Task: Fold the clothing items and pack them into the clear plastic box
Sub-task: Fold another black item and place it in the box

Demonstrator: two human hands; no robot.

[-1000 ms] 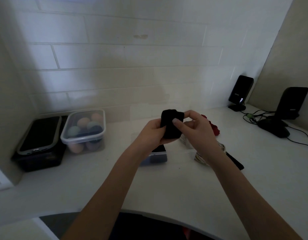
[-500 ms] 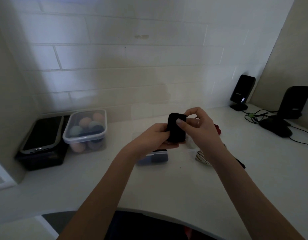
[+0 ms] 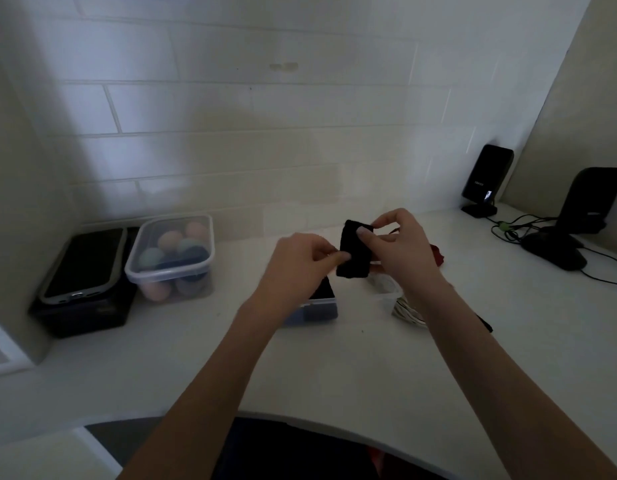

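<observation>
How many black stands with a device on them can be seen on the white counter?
2. One black upright stand is in the far right corner by the tiled wall; the other black stand is at the right edge, nearer, with cables beside it.

White counter with lidded tub, speakers.

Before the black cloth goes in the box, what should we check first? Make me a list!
1. Black folded cloth held off the counter: ok, right hand pinches its top.
2. Left hand helping: ok, fingertips touch the cloth's left edge.
3. Fold tidy: cannot tell, too dark.
4. Clear plastic box below the hands: ok.
5. Room left inside the box: cannot tell, dark things already inside, left hand hides part.
6. Box lid off: cannot tell.
</observation>
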